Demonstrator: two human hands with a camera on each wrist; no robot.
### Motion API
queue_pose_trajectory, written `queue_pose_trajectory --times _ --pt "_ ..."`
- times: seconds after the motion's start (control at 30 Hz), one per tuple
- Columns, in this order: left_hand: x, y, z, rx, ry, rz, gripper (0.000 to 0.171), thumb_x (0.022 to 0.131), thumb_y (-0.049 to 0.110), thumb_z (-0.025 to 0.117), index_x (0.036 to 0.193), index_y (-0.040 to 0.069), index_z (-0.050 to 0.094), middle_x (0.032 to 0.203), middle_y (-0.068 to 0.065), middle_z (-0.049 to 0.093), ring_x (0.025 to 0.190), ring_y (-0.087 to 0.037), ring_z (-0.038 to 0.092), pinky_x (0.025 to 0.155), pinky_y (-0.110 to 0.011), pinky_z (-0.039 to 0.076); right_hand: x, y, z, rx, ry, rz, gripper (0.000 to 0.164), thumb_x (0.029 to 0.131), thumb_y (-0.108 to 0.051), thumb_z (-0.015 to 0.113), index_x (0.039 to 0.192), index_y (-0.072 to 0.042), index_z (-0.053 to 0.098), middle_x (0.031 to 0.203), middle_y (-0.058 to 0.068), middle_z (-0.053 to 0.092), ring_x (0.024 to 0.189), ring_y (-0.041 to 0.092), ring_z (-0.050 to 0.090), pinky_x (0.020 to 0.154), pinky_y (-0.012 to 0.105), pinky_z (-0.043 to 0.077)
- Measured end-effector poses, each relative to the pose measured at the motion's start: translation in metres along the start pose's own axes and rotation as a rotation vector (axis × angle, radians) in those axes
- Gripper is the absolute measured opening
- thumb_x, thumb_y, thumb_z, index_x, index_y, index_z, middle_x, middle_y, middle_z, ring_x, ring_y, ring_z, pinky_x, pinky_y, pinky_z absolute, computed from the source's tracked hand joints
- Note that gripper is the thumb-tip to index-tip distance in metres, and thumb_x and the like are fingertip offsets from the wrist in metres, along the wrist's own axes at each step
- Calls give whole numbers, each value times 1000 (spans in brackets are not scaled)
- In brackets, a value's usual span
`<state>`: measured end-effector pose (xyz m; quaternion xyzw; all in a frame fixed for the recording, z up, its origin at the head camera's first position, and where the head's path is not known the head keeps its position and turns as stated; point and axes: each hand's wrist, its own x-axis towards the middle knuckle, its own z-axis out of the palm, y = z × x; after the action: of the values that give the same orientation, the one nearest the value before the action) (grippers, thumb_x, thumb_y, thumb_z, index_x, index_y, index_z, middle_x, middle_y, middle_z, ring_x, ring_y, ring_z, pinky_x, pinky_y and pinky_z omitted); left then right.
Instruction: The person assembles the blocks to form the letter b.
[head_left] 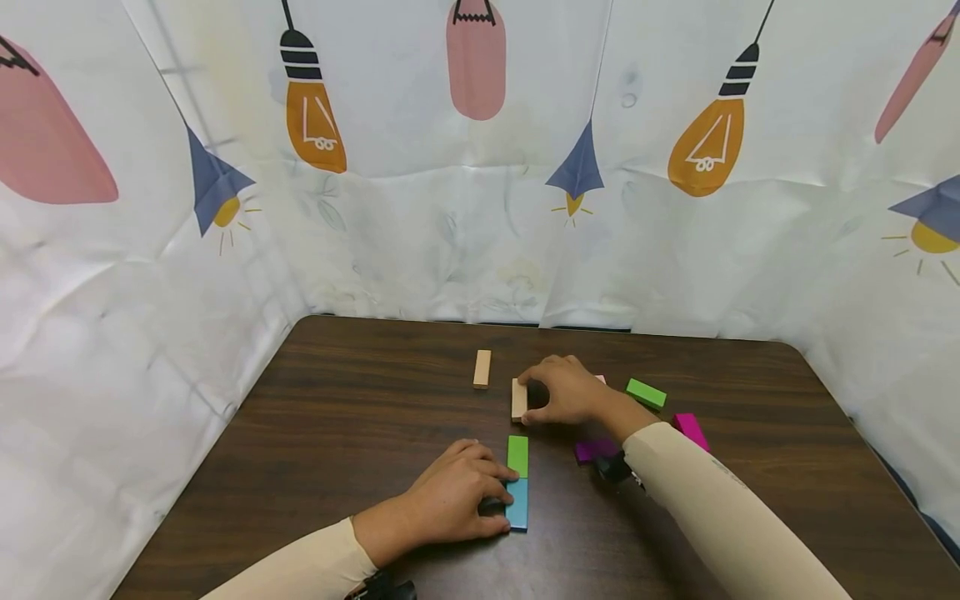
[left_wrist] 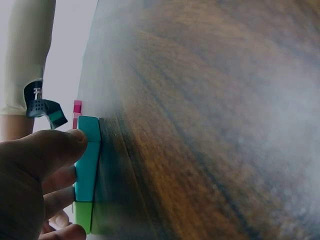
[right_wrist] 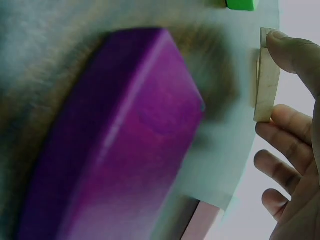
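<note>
My right hand (head_left: pixel 566 392) pinches a plain wooden block (head_left: pixel 519 400) lengthwise, thumb at one end and fingertips at the other. In the right wrist view, that wooden block (right_wrist: pixel 267 77) stands between the thumb and fingers, the remaining fingers loosely bent. A green block (head_left: pixel 517 456) and a blue block (head_left: pixel 517 505) lie end to end in a line just nearer than it. My left hand (head_left: pixel 461 492) rests beside these two, its fingertips and thumb touching their left side. In the left wrist view, the thumb lies against the blue block (left_wrist: pixel 88 165) near its end.
Another wooden block (head_left: pixel 482 369) lies farther back, left of the right hand. Around the right forearm are a purple block (head_left: pixel 595 451), a second green block (head_left: pixel 647 393), a magenta block (head_left: pixel 691 431) and a partly hidden pink block (right_wrist: pixel 201 222). A printed white curtain (head_left: pixel 450 233) surrounds the brown table (head_left: pixel 360 392).
</note>
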<state>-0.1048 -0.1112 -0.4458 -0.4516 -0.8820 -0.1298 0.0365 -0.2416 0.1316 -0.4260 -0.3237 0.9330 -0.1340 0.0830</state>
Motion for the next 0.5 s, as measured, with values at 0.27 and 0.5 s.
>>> queue_pose_trajectory --times 0.27,0.5 --pt "1 -1 0 -7 -6 0 22 90 46 77 105 30 82 129 16 66 115 -10 58 108 -48 40 -6 -4 3 13 -13 -1 61 85 -54 79 134 -20 67 134 -3 65 134 26 48 114 52 28" --pt "1 -1 1 -13 -6 -1 22 90 46 77 105 31 82 129 17 66 115 -10 58 108 -48 41 -11 -5 4 21 -15 -20 62 85 -54 79 135 -20 67 134 -2 65 133 26 49 113 52 29"
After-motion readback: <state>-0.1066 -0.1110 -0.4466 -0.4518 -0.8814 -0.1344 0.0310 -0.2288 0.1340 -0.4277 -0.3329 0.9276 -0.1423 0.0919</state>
